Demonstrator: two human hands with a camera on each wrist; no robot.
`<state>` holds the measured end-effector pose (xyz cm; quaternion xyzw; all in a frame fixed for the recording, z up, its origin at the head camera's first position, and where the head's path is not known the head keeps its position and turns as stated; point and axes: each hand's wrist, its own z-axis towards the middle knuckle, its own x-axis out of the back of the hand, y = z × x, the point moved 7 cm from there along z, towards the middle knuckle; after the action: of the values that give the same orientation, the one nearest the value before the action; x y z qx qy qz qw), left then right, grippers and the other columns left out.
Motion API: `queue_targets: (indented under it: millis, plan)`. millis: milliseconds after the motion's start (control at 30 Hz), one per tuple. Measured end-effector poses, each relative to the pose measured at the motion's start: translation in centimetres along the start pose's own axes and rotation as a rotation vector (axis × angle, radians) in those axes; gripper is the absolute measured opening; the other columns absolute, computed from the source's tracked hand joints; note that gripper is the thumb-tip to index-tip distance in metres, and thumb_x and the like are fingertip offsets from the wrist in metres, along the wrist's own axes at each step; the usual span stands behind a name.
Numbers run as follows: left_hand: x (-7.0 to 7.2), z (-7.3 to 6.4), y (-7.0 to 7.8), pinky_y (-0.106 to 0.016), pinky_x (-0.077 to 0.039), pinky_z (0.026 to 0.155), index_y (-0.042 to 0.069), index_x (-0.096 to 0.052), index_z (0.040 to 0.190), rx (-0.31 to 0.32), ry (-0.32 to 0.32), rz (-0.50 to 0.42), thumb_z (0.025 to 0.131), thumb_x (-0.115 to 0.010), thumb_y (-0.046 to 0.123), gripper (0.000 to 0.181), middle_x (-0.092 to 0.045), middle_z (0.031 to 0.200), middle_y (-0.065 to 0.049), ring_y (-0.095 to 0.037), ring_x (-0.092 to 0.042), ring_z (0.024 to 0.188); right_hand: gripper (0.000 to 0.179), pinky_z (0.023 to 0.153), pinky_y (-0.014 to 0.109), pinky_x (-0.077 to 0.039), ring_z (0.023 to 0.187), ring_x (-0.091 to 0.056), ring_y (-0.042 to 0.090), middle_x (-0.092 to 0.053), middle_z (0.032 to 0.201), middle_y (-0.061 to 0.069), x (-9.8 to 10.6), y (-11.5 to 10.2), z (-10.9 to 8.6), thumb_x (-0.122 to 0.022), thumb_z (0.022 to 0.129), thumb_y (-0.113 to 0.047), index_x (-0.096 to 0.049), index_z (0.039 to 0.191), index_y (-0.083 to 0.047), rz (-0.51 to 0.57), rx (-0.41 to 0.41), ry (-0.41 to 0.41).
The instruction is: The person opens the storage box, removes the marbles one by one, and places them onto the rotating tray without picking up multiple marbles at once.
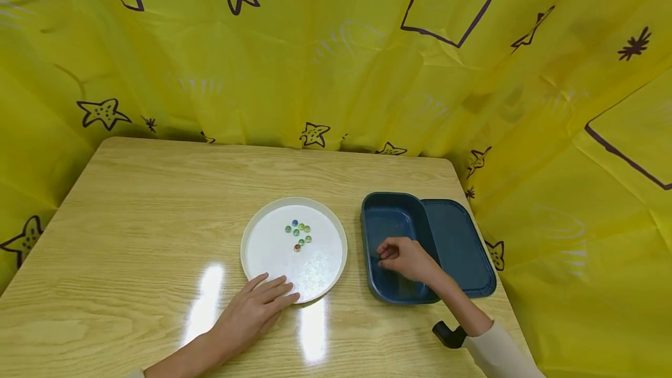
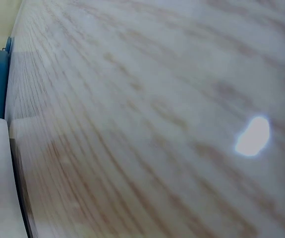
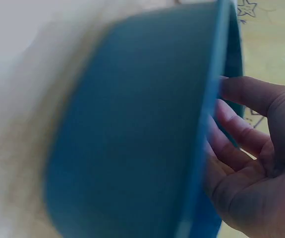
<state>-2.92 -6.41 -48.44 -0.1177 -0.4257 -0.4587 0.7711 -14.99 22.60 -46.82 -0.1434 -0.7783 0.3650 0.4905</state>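
Note:
Several glass marbles [image 1: 296, 232], mostly green with one blue and one reddish-brown, lie on a round white tray [image 1: 257, 255]. My left hand [image 1: 249, 311] rests its extended fingers over the tray's near-left rim. My right hand [image 1: 406, 257] reaches down into a deep dark-blue box [image 1: 388, 214], right of the tray. Its fingers are bent, with the thumb close to the forefinger. In the right wrist view, the box wall [image 3: 132, 124] hides the fingertips of that hand [image 3: 261, 148], so whether they pinch anything is unclear.
A flat dark-blue lid [image 1: 459, 244] lies against the box's right side. Yellow patterned curtains [image 1: 294, 74] hang behind and beside the wooden table [image 1: 157, 209]. A black device [image 1: 448, 335] sits by my right wrist. Light glares off the tabletop near the tray.

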Motion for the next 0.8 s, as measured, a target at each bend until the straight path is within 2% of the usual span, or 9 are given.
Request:
queue_targets:
  millis: [233, 367, 467, 633, 800]
  plan:
    - [0.0, 0.0, 0.0, -0.052, -0.050, 0.094, 0.015, -0.070, 0.120, 0.001, 0.004, 0.005, 0.112, -0.024, 0.028, 0.049, -0.071, 0.116, -0.006, -0.027, -0.065, 0.113, 0.016, 0.069, 0.028, -0.055, 0.083, -0.065, 0.017, -0.066, 0.089, 0.001, -1.7, 1.4, -1.3, -0.074, 0.088, -0.004, -0.068, 0.102, 0.000, 0.022, -0.038, -0.068]
    - [0.0, 0.0, 0.1, -0.052, -0.049, 0.095, 0.015, -0.070, 0.121, 0.001, -0.003, 0.000, 0.112, -0.031, 0.027, 0.042, -0.071, 0.117, -0.006, -0.027, -0.064, 0.114, 0.014, 0.066, 0.027, -0.054, 0.081, -0.064, 0.016, -0.066, 0.087, 0.001, -2.2, 1.8, -1.6, -0.072, 0.088, -0.001, -0.068, 0.101, 0.000, 0.042, -0.054, -0.087]
    - [0.0, -0.1, 0.1, -0.052, -0.048, 0.096, 0.015, -0.070, 0.121, 0.002, -0.010, -0.004, 0.111, -0.033, 0.026, 0.040, -0.071, 0.118, -0.006, -0.027, -0.064, 0.114, 0.013, 0.065, 0.027, -0.053, 0.079, -0.064, 0.016, -0.066, 0.085, 0.000, -2.4, 1.7, -1.7, -0.071, 0.088, -0.001, -0.068, 0.100, 0.000, 0.038, -0.040, -0.095]
    - [0.0, 0.0, 0.1, -0.051, -0.048, 0.096, 0.015, -0.070, 0.121, 0.007, -0.017, 0.003, 0.112, -0.026, 0.028, 0.047, -0.071, 0.117, -0.006, -0.027, -0.064, 0.114, 0.011, 0.066, 0.027, -0.053, 0.077, -0.063, 0.013, -0.065, 0.084, -0.003, -2.7, 1.5, -1.8, -0.073, 0.087, -0.002, -0.071, 0.098, -0.002, -0.007, -0.005, -0.103]
    - [0.1, 0.1, 0.1, -0.051, -0.048, 0.096, 0.015, -0.070, 0.121, 0.009, -0.022, 0.004, 0.112, -0.025, 0.029, 0.047, -0.071, 0.117, -0.006, -0.027, -0.064, 0.115, 0.010, 0.067, 0.027, -0.053, 0.076, -0.061, 0.011, -0.065, 0.083, -0.004, -3.0, 1.4, -1.9, -0.073, 0.086, -0.002, -0.072, 0.096, -0.004, -0.029, -0.002, -0.115]
